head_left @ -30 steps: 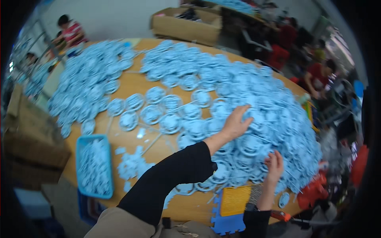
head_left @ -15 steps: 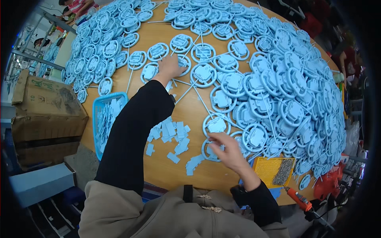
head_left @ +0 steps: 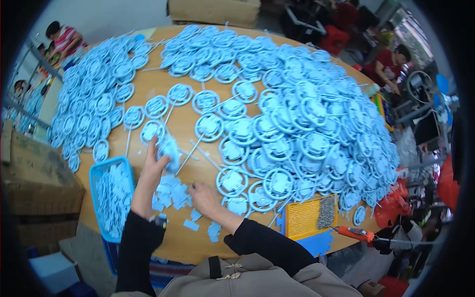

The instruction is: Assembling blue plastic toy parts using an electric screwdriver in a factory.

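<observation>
While the wooden table [head_left: 193,243] lies under everything, the main heap [head_left: 316,143] of pale blue round pieces sweeps across it from eleven round to four o'clock, with a smaller pile [head_left: 81,109] at ten. The blue basket [head_left: 110,164] of flat parts stands at eight o'clock, and the yellow tray [head_left: 300,222] lies between four and five. A moment ago the left hand [head_left: 148,171] was stretched out among the spaced-out pieces; now it has drawn back to between eight and nine o'clock, and the right hand [head_left: 205,200] has left the heap's near edge for seven, so the two are near each other and one piece seems singled out for handling. The left thumb and fingers close on that round blue piece [head_left: 169,154], held tilted and too blurred to show exactly where they press. The right hand is loosely curled, its fingertips just beside the loose flat tabs [head_left: 170,192] at eight o'clock; whether it pinches one I cannot tell.
</observation>
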### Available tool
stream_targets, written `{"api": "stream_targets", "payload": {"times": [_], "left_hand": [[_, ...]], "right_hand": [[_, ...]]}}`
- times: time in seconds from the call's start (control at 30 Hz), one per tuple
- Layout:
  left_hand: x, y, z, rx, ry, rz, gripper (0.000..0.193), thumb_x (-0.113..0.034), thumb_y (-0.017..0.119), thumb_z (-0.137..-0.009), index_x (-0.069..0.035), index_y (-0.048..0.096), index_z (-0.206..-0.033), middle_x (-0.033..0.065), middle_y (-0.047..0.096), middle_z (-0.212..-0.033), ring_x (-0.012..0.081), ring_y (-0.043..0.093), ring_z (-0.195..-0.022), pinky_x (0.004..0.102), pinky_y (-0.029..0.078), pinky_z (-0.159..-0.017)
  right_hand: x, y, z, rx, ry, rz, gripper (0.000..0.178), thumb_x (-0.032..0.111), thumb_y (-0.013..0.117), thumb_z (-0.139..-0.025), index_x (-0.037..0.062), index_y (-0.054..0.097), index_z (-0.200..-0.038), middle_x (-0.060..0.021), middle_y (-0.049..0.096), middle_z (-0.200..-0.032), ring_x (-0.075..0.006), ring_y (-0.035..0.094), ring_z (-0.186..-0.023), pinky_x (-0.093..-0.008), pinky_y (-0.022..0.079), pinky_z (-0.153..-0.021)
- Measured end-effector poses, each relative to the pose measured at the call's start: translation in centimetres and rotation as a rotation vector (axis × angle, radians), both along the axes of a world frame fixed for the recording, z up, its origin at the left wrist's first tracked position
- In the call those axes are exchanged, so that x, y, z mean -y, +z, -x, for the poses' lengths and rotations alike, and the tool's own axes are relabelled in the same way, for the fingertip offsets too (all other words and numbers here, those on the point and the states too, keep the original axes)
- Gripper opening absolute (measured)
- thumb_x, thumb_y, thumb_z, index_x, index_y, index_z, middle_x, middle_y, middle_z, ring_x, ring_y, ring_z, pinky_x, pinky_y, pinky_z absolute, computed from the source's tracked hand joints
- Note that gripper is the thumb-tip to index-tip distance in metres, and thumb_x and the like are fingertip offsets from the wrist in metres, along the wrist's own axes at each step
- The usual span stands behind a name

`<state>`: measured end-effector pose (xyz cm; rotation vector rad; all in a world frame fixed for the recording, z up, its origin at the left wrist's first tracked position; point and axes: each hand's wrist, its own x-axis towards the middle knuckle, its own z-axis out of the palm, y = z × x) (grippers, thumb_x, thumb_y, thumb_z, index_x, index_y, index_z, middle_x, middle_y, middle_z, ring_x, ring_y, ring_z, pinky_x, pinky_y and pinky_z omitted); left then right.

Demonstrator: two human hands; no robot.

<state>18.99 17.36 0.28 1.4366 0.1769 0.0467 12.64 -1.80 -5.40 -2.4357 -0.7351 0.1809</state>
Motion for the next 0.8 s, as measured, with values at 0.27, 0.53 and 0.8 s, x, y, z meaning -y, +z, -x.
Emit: {"api": "stream_targets", "payload": {"times": [0.27, 0.53, 0.8], "left_hand": [[4.6, -0.7, 5.8, -0.169, 0.182, 0.543, 0.041, -0.007, 0.068, -0.081, -0.003, 0.047, -0.115, 0.0059, 0.058, -0.100, 0.0147, 0.060, -0.091, 0.0294, 0.051, -0.079], [10.3, 0.8, 5.3, -0.090, -0.030, 0.005, 0.044, 0.000, 0.068, -0.077, -0.004, 0.045, -0.114, 0.0069, 0.055, -0.103, 0.0130, 0.055, -0.090, 0.0268, 0.047, -0.075], [14.2, 2.1, 6.0, 0.033, -0.253, 0.022, 0.055, -0.001, 0.066, -0.077, -0.003, 0.039, -0.125, 0.0079, 0.051, -0.112, 0.0135, 0.052, -0.099, 0.0274, 0.045, -0.085]], "right_hand": [[5.7, 3.3, 0.3, -0.344, -0.178, -0.454, 0.016, 0.012, 0.060, -0.083, 0.0040, 0.068, -0.094, -0.0120, 0.063, -0.098, -0.0288, 0.059, -0.089, -0.0368, 0.047, -0.078], [9.0, 8.6, 0.2, -0.339, -0.323, -0.624, 0.015, 0.015, 0.062, -0.084, 0.0040, 0.067, -0.092, -0.0071, 0.056, -0.087, -0.0195, 0.056, -0.077, -0.0315, 0.044, -0.069], [11.1, 8.9, -0.2, -0.355, -0.513, -0.766, 0.013, 0.007, 0.067, -0.081, 0.0001, 0.060, -0.090, -0.0036, 0.054, -0.088, -0.0083, 0.053, -0.070, -0.0234, 0.045, -0.062]]}}
